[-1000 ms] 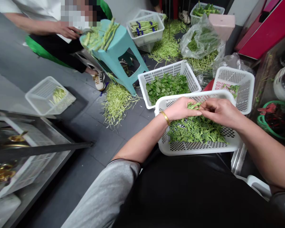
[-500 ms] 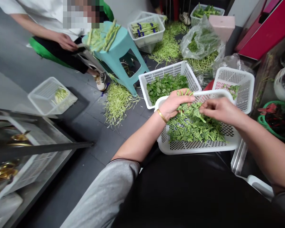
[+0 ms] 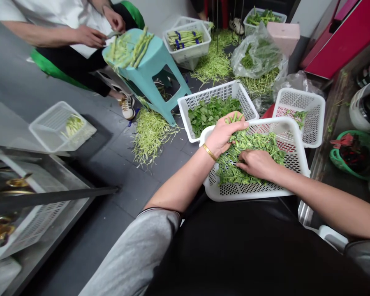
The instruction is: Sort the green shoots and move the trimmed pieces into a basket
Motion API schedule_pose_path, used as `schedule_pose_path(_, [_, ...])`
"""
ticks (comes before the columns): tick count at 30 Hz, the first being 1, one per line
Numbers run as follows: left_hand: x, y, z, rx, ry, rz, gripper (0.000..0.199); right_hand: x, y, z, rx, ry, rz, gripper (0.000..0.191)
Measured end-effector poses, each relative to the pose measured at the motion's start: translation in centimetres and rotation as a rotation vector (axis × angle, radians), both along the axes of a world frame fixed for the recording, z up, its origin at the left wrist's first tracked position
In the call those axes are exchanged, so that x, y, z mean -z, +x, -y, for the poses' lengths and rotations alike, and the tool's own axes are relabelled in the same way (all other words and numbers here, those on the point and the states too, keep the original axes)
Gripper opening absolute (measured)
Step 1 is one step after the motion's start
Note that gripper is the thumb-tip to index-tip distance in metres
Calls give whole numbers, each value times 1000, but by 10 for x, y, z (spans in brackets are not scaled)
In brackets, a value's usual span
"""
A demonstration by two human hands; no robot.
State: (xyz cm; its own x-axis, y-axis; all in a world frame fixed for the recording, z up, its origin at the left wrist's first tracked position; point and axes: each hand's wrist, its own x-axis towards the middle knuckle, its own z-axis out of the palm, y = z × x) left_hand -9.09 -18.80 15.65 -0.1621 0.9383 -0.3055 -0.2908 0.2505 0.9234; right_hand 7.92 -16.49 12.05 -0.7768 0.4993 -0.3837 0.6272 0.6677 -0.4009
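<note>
A white perforated basket (image 3: pixel 299 164) rests on my lap with a heap of leafy green sprigs (image 3: pixel 234 174) in it. My left hand (image 3: pixel 223 135), with a gold bracelet at the wrist, is closed around some green stems (image 3: pixel 234 118) over the basket's far left part. In the middle of the heap, my right hand (image 3: pixel 255 163) has its fingers bent down among the sprigs. Its fingertips are partly hidden, and whatever they may pinch cannot be made out.
Beyond my basket are a basket of green leaves (image 3: pixel 185 111) and a smaller white basket (image 3: pixel 317 119). A person (image 3: pixel 49 33) sits by a teal stool (image 3: pixel 160 53). Shelving (image 3: pixel 58 197) stands at left, a green colander (image 3: pixel 337 158) at right.
My right hand has moved down and left, from beside my left hand into the heap. My left hand has stayed closed on the stems. The other person's hands have shifted.
</note>
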Motion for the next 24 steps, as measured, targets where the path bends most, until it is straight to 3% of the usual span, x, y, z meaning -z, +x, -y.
schedule_pose_path(2, [1, 1, 2, 54, 8, 24, 42, -3, -1, -4, -55, 71, 75, 21])
schedule_pose_path(7, [0, -3, 3, 190, -15, 82, 43, -20, 14, -30, 37, -70, -98, 20])
schedule_pose_path(11, [-2, -5, 2, 204, 19, 152, 35, -17, -4, -7, -76, 73, 135, 34])
schedule_pose_path(14, [0, -5, 3, 213, 35, 152, 38, -9, -14, 4, -122, 128, 201, 28])
schedule_pose_path(17, [3, -8, 5, 223, 6, 64, 39, -8, 1, -18, -82, -44, 50, 19])
schedule_pose_path(20, [6, -9, 5, 245, -55, -64, 42, -15, 27, -50, 104, -312, -226, 11])
schedule_pose_path(24, [6, -3, 3, 426, -89, -15, 53, -24, 37, -59, 306, -540, -545, 34])
